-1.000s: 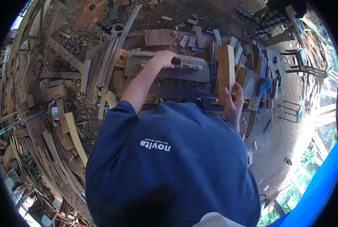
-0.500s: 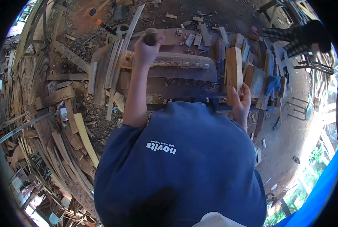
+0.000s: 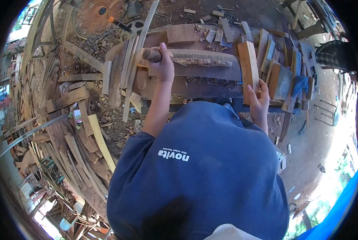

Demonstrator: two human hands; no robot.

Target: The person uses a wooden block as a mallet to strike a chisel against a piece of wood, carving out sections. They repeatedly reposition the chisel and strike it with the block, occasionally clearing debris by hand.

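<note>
My left hand point(image 3: 163, 67) is closed around a rounded brown wooden piece point(image 3: 152, 55), whose kind I cannot make out. It is over the left end of a long board with a rough, chipped edge point(image 3: 203, 60). On the right, my right hand point(image 3: 259, 102) grips the near end of a thick light-brown wooden block point(image 3: 249, 62), thumb on its face and fingers at its right side. The block points away from me, beside the chipped board's right end. Part of the right hand's grip is hidden.
Several wood offcuts point(image 3: 281, 82) and a blue cloth point(image 3: 300, 85) crowd the right side. Long strips point(image 3: 129, 62) lie at the left. An orange-and-black tool point(image 3: 119, 24) is beyond them. Another person's checkered clothing point(image 3: 333, 56) shows at far right.
My left hand has come down toward the chipped board, and the wooden piece has tipped sideways to the left. My right hand stays on the block. The other person has shifted toward the right edge.
</note>
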